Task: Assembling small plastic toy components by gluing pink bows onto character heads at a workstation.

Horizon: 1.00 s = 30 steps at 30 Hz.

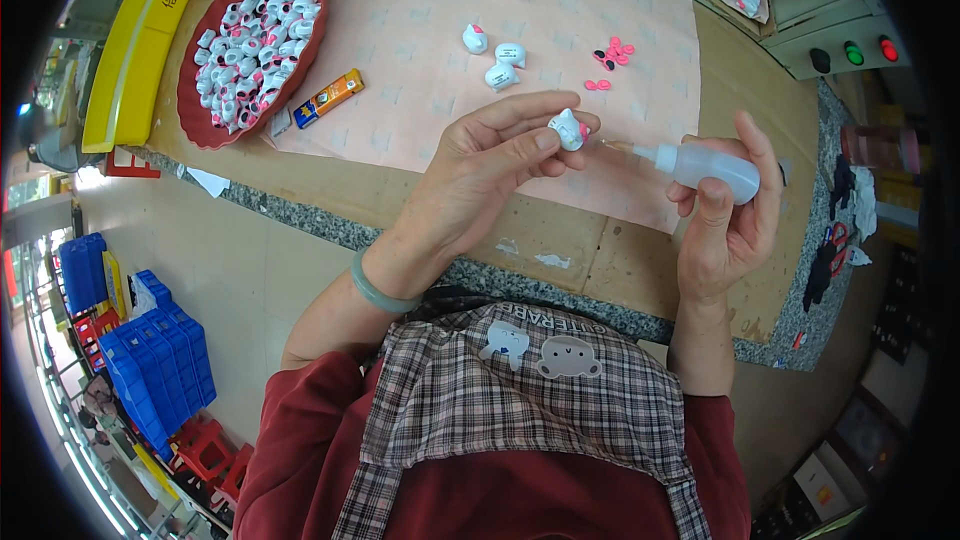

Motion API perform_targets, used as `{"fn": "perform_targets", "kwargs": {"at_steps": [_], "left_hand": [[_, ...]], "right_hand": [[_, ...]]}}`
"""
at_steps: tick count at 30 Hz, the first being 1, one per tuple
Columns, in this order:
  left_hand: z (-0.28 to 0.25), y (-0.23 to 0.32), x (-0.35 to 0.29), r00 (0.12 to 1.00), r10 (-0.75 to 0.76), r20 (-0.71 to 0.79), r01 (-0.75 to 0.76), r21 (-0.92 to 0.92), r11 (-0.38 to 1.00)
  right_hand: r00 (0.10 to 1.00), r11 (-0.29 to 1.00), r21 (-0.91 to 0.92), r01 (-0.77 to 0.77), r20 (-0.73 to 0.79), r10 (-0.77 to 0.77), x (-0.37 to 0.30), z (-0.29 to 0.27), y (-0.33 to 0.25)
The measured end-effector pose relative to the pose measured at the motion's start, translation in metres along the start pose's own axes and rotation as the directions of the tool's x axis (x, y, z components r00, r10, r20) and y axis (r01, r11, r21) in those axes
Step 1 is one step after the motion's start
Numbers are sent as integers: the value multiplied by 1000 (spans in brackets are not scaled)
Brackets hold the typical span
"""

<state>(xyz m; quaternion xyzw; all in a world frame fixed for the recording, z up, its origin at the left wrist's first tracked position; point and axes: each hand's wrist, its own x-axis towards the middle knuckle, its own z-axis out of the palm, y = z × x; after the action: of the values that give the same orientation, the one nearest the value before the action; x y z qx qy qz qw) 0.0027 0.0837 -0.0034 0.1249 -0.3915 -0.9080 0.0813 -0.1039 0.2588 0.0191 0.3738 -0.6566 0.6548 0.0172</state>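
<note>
Between the thumb and fingers of my left hand [500, 150] is a small white cat-head figure [567, 128] with a pink piece at its side. My right hand [735, 210] grips a translucent squeeze bottle [712, 170], held almost level. Its thin nozzle points left, with the tip close beside the figure's pink piece; whether they touch I cannot tell. Past my hands, several white figures [510, 55] lie on the pink paper [420, 30]. Small pink bow-shaped pieces [620, 48], with a few dark ones, are gathered to their right.
A red scalloped bowl [313, 35] full of white figures stands at the left, beside a yellow strip [135, 50]. An orange-and-blue packet [330, 98] lies next to it. At far right sits a machine panel with green and red buttons [853, 52]. Blue crates [160, 370] stand at lower left.
</note>
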Motion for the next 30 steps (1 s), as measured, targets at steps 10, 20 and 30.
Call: {"fn": "perform_targets", "kwargs": {"at_steps": [10, 20, 30], "left_hand": [[-1, -3, 2, 999, 18, 35, -18, -18, 1000], [-2, -4, 2, 999, 28, 41, -28, 15, 999], [-4, -6, 2, 998, 39, 57, -40, 17, 999]], "right_hand": [[999, 996, -85, 41, 25, -39, -3, 0, -4], [999, 991, -127, 53, 19, -51, -6, -2, -2], [999, 992, -125, 35, 23, -32, -5, -1, -2]]}}
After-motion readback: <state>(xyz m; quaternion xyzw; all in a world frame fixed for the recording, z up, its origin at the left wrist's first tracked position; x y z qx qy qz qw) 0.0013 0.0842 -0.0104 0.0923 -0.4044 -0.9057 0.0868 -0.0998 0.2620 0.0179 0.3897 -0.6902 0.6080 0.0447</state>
